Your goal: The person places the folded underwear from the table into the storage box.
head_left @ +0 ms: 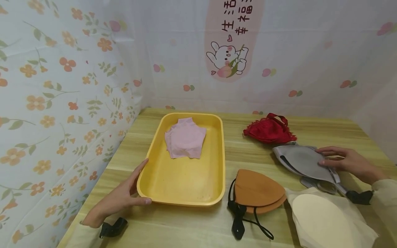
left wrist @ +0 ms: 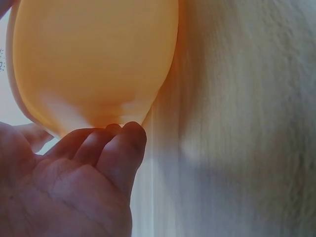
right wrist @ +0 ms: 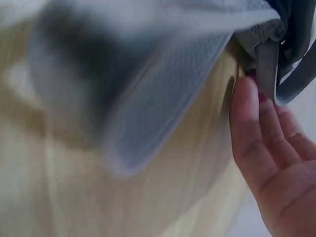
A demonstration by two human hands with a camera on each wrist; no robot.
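My left hand [head_left: 124,196] rests against the front left corner of a yellow plastic tray [head_left: 186,203], thumb along the front wall and fingers along the left side. In the left wrist view its fingertips touch the outer wall. A folded pink cloth [head_left: 187,137] lies in the tray's far half. At the right, my right hand [head_left: 348,163] is at the edge of a grey bra [head_left: 304,158], thumb on a cup and fingers extended. In the right wrist view the straight fingers reach the grey straps [right wrist: 267,69]; a blurred cup hangs nearer the camera.
Behind the grey bra lies a crumpled red lacy garment [head_left: 268,130]. An orange cup-shaped garment [head_left: 257,187] with black cords sits right of the tray, beside a cream padded garment [head_left: 322,220]. Floral curtains [head_left: 62,103] border the wooden table [head_left: 173,227] at left and back.
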